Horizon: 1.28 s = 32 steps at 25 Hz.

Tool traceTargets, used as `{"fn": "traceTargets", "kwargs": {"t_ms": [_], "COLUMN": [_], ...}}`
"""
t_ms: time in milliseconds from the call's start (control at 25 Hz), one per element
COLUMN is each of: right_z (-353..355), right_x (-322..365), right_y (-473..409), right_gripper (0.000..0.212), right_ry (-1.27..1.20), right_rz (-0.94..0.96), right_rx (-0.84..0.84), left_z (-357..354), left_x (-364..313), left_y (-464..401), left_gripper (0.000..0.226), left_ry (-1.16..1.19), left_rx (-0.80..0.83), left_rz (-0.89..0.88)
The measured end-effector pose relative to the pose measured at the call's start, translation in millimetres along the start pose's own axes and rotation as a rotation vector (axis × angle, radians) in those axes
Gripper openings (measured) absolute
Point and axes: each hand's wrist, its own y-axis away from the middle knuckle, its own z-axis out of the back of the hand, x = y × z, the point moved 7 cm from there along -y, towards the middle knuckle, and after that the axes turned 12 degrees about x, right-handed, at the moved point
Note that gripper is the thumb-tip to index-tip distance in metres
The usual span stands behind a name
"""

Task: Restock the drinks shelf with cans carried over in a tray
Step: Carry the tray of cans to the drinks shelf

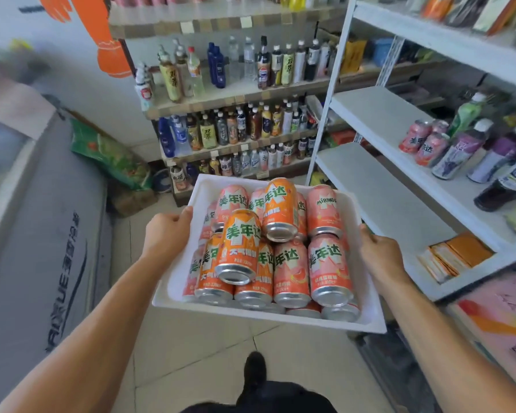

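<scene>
A white foam tray hangs in front of me over the aisle floor. It is piled with several orange and pink soda cans lying on their sides, two orange ones stacked on top. My left hand grips the tray's left rim, thumb over the edge. On the opposite rim my right hand holds on the same way. The white drinks shelf stands to my right, with three pink cans and several bottles on it.
A chest freezer runs along the left. Wooden shelves of bottled drinks fill the far wall. Orange packets lie on the lower white shelf. A green bag leans by the freezer. My black shoe is on the tiled floor.
</scene>
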Motion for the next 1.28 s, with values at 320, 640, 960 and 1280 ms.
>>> {"fn": "traceTargets", "kwargs": {"t_ms": [320, 640, 960, 1280], "right_z": [12, 43, 88, 127], "right_x": [71, 122, 138, 144], "right_y": [-123, -242, -347, -466], "right_gripper": [0.065, 0.059, 0.058, 0.045], "right_ry": [-0.056, -0.272, -0.357, -0.459], "right_rz": [-0.104, -0.164, -0.233, -0.255], "right_rx": [-0.143, -0.427, -0.554, -0.595], "left_z": [-27, -106, -197, -270], "left_x": [-107, -265, -392, -501], "left_y": [-184, -377, -488, -565], "left_gripper": [0.058, 0.060, 0.051, 0.048], "left_ry": [-0.040, -0.088, -0.136, -0.241], "left_rx": [0.132, 0.326, 0.457, 0.488], "left_rz": [-0.090, -0.289, -0.373, -0.477]}}
